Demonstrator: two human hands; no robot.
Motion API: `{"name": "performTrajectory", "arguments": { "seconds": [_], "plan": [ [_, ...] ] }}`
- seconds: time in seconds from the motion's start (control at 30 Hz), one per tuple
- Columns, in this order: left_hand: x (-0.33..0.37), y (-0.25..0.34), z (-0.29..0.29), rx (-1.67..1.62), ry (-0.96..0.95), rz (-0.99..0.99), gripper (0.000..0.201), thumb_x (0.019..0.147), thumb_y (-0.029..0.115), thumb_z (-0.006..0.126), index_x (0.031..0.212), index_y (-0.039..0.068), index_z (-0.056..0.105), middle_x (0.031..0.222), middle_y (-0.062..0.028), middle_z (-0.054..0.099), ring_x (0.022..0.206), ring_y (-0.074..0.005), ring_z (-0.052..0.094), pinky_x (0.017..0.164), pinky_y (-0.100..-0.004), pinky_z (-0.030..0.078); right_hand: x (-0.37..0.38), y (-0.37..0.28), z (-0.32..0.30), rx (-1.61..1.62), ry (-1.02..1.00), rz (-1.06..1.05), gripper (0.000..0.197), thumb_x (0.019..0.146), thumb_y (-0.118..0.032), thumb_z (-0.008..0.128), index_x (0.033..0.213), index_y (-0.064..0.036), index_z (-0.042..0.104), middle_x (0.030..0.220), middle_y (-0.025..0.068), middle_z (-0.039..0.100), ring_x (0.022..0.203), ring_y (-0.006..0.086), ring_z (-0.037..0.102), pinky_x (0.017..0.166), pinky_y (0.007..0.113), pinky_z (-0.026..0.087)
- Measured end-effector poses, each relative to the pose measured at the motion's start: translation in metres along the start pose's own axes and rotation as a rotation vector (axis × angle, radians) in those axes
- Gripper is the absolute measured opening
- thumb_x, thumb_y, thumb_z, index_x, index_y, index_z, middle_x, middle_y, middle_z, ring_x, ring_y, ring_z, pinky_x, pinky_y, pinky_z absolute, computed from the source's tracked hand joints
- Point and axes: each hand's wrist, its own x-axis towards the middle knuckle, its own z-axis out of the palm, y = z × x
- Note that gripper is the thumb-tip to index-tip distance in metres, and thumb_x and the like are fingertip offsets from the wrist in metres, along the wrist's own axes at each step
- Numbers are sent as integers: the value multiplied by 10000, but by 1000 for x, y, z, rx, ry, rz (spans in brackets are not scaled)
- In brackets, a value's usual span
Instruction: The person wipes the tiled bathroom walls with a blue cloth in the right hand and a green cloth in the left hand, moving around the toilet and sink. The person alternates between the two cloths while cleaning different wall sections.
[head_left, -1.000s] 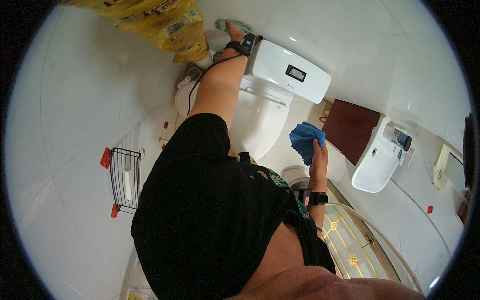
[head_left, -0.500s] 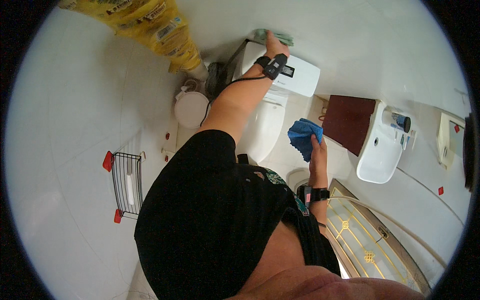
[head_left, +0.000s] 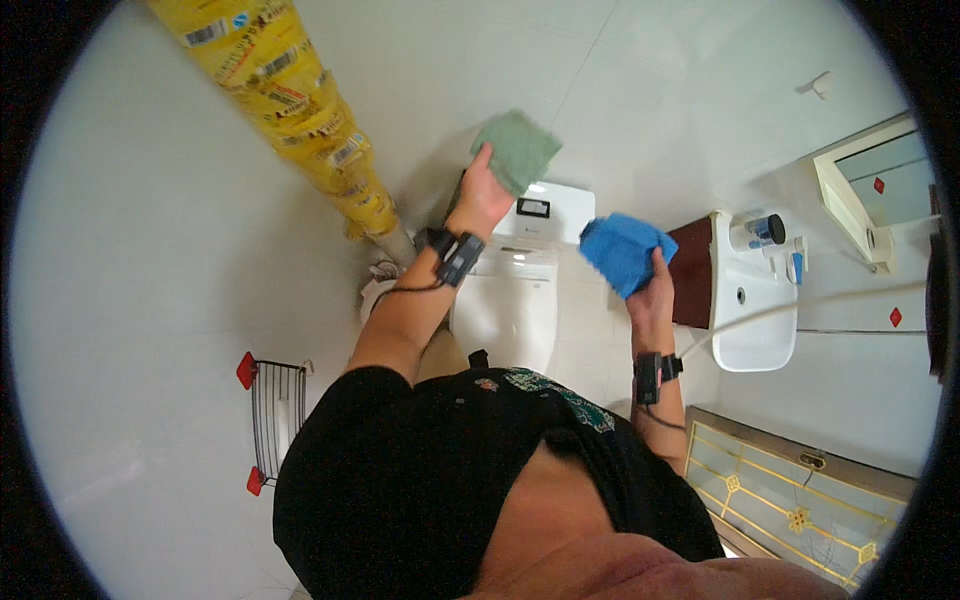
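One upright pipe wrapped in yellow printed film [head_left: 290,110], slanting in view from the upper left toward the white toilet [head_left: 508,310]. At lower right, a framed panel with gold-coloured bars [head_left: 798,518]. At centre, the toilet, lid down, white cistern [head_left: 570,205] behind it. To the right, a white washbasin [head_left: 755,340], with a dark red-brown board [head_left: 694,275] along its left edge. At left, a black wire rack [head_left: 277,420] with red corner pieces.

Position of green cloth [head_left: 520,148]: over the cistern's left part in view, spread out, blurred; contact with cistern or wall impossible to tell. Position of blue cloth [head_left: 622,250]: between cistern and board, bunched, apart from the green cloth.

Left hand [head_left: 485,195]: clamped on the green cloth's near edge, fingers mostly hidden. Right hand [head_left: 652,290]: clamped on the blue cloth's right part, thumb uppermost. On both wrists, black strapped devices [head_left: 459,258]. Beside the washbasin bowl, a clear cylinder with dark end [head_left: 765,231].
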Motion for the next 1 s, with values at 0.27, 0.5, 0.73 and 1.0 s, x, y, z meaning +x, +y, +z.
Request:
{"name": "performTrajectory", "arguments": {
  "seconds": [0.27, 0.5, 0.73, 1.0],
  "plan": [
    [-138, 30, -18, 213, 302, -54, 444, 985, 255, 469, 1368, 38, 411, 1370, -135, 492, 1261, -293, 476, 1055, -459, 390, -2, -23, 141, -44, -168, 206, 418, 979, -173, 474, 1348, 11, 400, 1331, 177, 499, 1201, 313, 515, 1031, 462, 422],
    [-197, 58, -56, 238, 230, 14, 462, 985, 213, 446, 1398, 19, 374, 1392, -147, 473, 1259, -308, 483, 1037, -455, 410, 16, -93, 286, -101, -542, -630, 302, 996, -145, 427, 1268, -25, 477, 1225, 111, 562, 1089, 223, 563, 941, 368, 462],
    [-209, 64, -82, 134, 444, 37, 445, 984, 206, 463, 1380, 17, 390, 1362, -151, 498, 1241, -319, 497, 1012, -457, 432, 47, -120, 362, -24, -509, -1154, 340, 976, -106, 435, 1314, -70, 445, 1273, 119, 514, 1157, 268, 517, 978, 398, 438],
    [-201, 57, -89, 127, 390, 53, 431, 973, 190, 489, 1363, 20, 421, 1354, -145, 502, 1238, -312, 496, 1031, -439, 413, 125, -91, 361, -1625, -185, -2130, 664, 776, -4, 619, 1342, -335, 512, 1476, 83, 392, 1255, 297, 452, 1020, 400, 348]
  ]
}}
